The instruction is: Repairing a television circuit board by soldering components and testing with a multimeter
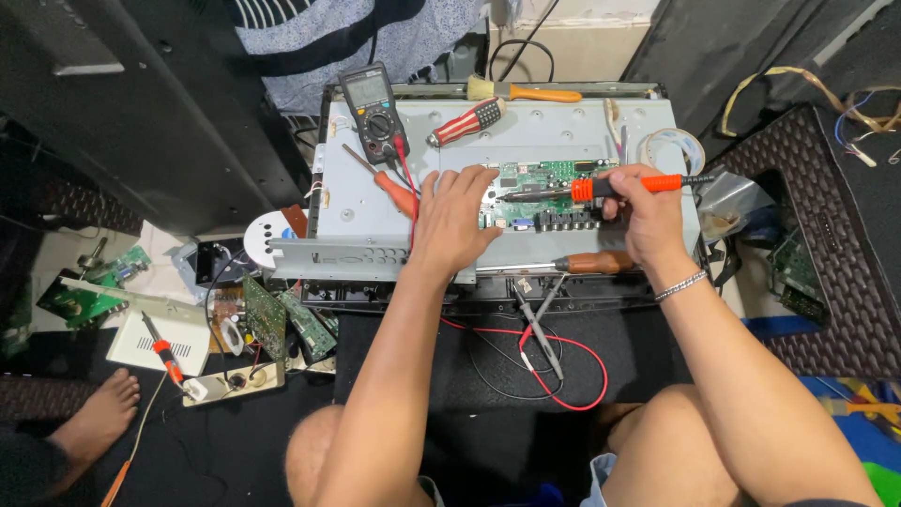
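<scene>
Left hand [452, 221] flat on circuit board [540, 192]; right hand [648, 214] apparently grips screwdriver [601, 188].

The chassis plate [563, 131] is dull grey sheet metal. On it lies a glossy green circuit board [540, 192]. The screwdriver [601, 188] has a matt orange plastic grip; another, nearer, has a wooden-looking handle [596, 262].

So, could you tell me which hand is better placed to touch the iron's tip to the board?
Right. The right hand already grips the iron, tip over the board; the left hand lies flat beside it.
</scene>
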